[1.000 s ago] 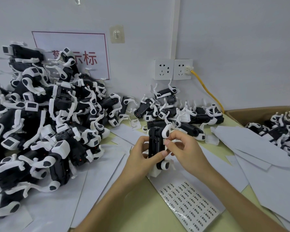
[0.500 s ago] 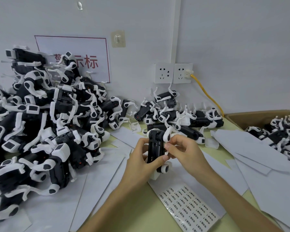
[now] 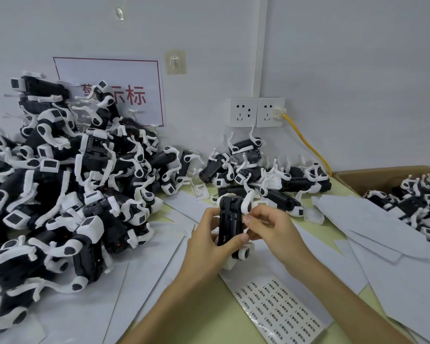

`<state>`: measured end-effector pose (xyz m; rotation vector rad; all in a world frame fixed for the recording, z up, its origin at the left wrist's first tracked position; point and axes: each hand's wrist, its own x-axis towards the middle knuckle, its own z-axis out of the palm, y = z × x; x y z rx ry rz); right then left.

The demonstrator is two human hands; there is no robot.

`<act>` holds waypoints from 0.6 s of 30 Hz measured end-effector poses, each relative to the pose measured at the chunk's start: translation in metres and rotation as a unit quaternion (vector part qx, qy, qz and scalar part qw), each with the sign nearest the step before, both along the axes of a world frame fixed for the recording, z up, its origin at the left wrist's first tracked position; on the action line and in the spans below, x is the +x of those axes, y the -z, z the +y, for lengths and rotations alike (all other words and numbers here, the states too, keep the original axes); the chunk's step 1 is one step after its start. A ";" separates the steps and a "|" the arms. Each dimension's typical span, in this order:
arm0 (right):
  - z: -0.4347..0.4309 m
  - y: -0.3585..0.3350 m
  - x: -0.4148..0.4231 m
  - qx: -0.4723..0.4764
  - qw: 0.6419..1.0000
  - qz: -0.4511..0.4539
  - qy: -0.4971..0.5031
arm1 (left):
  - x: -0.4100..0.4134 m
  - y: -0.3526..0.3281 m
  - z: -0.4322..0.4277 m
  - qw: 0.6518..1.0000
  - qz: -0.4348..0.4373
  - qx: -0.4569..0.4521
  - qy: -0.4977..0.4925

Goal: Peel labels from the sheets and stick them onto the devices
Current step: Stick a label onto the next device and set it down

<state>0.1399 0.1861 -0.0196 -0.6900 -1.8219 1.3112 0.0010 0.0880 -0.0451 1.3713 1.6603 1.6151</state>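
Left hand (image 3: 206, 240) grips black-and-white device (image 3: 230, 219) upright, thumb across its lower front. Right hand (image 3: 271, 227) curled, fingertips pinching device's right edge; any label there too small to tell. Device held just above surface (image 3: 209, 326). Label sheet (image 3: 278, 309) flat between forearms. Big heap of devices (image 3: 60, 194) left, smaller heap (image 3: 258, 175) behind, cardboard box (image 3: 382, 173) right.

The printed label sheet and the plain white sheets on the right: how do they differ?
The white label sheet with rows of dark print carries labels; the plain white paper sheets show none. The label sheet is single; the plain sheets overlap in a heap. Both lie flat on the table.
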 end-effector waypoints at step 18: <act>-0.001 -0.001 0.001 -0.041 0.995 0.048 -0.077 | 0.002 -0.009 -0.001 0.988 -0.119 -0.012 0.101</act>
